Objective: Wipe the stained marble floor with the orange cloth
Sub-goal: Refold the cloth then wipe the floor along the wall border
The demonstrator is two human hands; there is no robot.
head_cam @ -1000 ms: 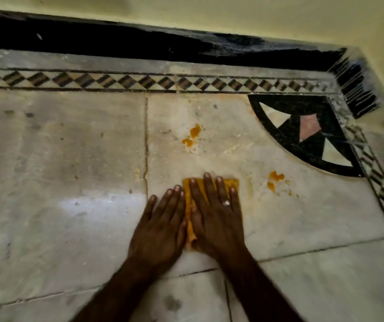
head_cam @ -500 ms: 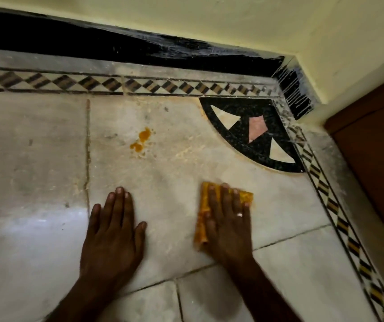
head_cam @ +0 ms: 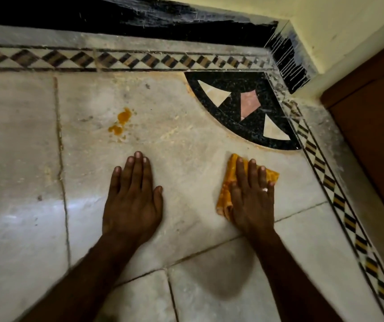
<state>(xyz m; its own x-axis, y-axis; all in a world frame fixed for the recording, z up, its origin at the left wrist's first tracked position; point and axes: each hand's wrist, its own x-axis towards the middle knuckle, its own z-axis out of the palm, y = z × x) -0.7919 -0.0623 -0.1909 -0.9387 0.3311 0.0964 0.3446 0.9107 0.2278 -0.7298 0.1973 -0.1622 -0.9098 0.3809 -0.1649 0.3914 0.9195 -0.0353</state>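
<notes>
Orange cloth (head_cam: 229,180): folded into a small pad, lying flat on the marble floor (head_cam: 186,147) to the right of centre, just near of the black inlaid corner fan (head_cam: 244,108).
Cloth handling: it looks soft, thin and light, with no stiffness of its own; I judge it will bunch or slide out unless it is pinned from above.
Where to hold: a flat palm over the middle of the pad, fingers reaching its far edge, seems better than a pinch at a corner.
Floor: hard, smooth and glossy, with a bright reflection at left, so the cloth should glide easily under pressure.
Right hand (head_cam: 251,201): palm down on the cloth, fingers straight and slightly fanned, a ring (head_cam: 265,189) on one finger; it presses the cloth rather than gripping it.
Left hand (head_cam: 131,201): flat on bare marble well left of the cloth, fingers together, thumb out; it holds nothing and appears to be a brace.
Arms: both reach forward from the near edge, forearms roughly straight.
Orange stain (head_cam: 121,122): on the floor beyond the left hand, apart from the cloth, not yet wiped.
</notes>
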